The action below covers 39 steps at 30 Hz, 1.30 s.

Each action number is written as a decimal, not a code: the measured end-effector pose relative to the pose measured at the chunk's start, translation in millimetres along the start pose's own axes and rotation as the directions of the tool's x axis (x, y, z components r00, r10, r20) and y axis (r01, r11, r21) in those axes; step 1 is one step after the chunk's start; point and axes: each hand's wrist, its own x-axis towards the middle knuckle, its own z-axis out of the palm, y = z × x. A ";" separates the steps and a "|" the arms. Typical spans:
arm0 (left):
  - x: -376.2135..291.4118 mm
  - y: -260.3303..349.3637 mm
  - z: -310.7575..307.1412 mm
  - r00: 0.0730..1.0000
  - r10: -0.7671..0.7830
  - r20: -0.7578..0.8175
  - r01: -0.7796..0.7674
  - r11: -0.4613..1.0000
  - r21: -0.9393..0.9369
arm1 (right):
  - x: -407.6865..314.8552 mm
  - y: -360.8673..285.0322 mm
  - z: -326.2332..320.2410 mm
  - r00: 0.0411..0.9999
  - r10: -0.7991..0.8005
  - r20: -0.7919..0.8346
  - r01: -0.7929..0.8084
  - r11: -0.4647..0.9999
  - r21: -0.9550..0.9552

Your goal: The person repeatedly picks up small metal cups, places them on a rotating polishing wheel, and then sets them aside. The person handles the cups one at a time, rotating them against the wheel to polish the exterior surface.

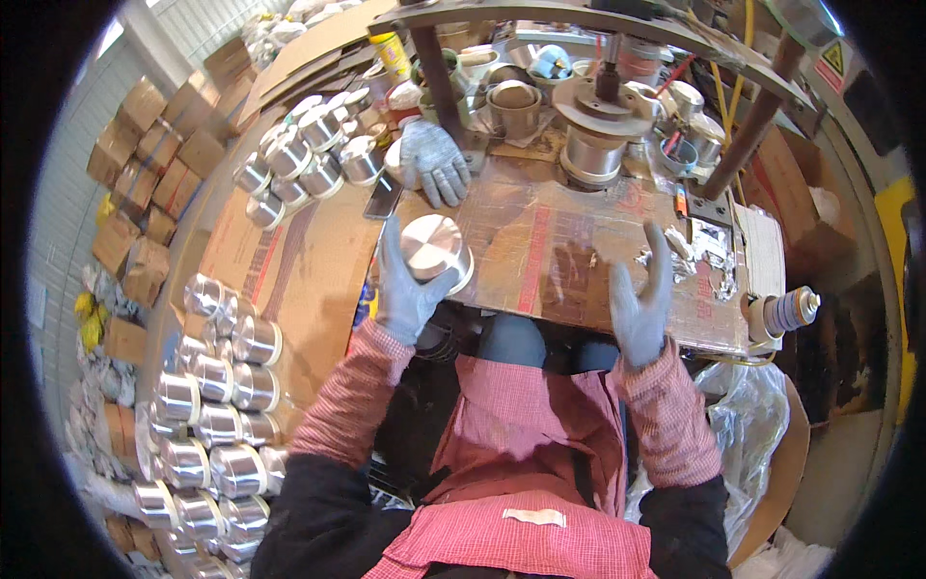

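Observation:
My left hand point(410, 286), in a grey glove, is around the near left side of a shiny metal pot-like cylinder point(436, 250) with a pale rim; whether it grips it is hard to tell. My right hand point(642, 304), also gloved, hovers over the table's front edge with thumb and fingers apart and nothing between them. Another metal cylinder point(592, 153) sits under the round plate of a press point(604, 108) at the back. A spare grey glove point(434, 161) lies beyond my left hand, beside a dark phone point(383, 197).
Shiny cylinders stand grouped at the back left point(288, 153) and stacked at the lower left point(217, 423). Steel posts point(752, 116) flank the press. Crumpled scraps point(684, 253) lie at the right, near a spray can point(792, 309) at the table's edge. Cardboard point(499, 217) covers the table.

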 end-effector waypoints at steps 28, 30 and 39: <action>183.7 45.5 266.7 0.946 0.235 0.225 -0.035 0.761 -0.648 | -18.7 -22.3 -21.1 0.942 0.331 -0.049 -0.271 0.840 0.469; 156.2 59.2 234.3 0.941 0.132 0.311 0.029 0.885 -0.465 | -23.6 -18.7 -23.8 0.941 0.337 -0.021 -0.290 0.839 0.459; 8.9 77.1 139.8 0.545 0.811 0.213 -0.833 0.551 0.035 | -18.3 -3.5 -24.2 0.926 0.313 0.210 -0.373 0.846 0.382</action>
